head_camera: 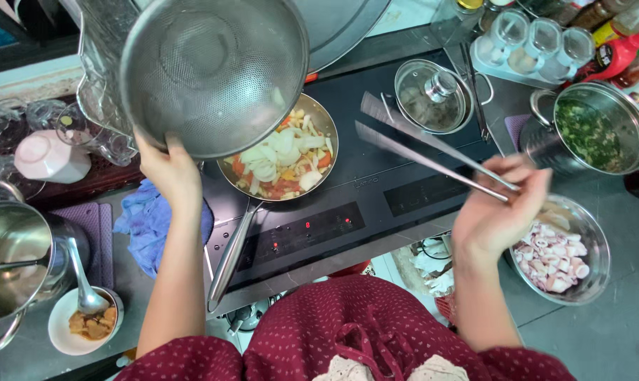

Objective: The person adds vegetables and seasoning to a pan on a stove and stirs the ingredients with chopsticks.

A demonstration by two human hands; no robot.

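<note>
strainer (213, 70) tipped above frying pan (280, 152) of chopped veg, on cooktop (376, 190) | left hand (170, 169) grip clamped on strainer rim; right hand (496, 212) grip pinching long chopsticks (432, 152) | keep strainer over pan so nothing falls outside | 1 strainer, 1 pan, 2 chopsticks, 1 bowl of sliced seafood (559, 254)

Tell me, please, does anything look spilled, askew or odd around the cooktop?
Nothing looks spilled. The left hand holds an empty strainer tilted above the pan of vegetables; the right hand holds long chopsticks.
</note>
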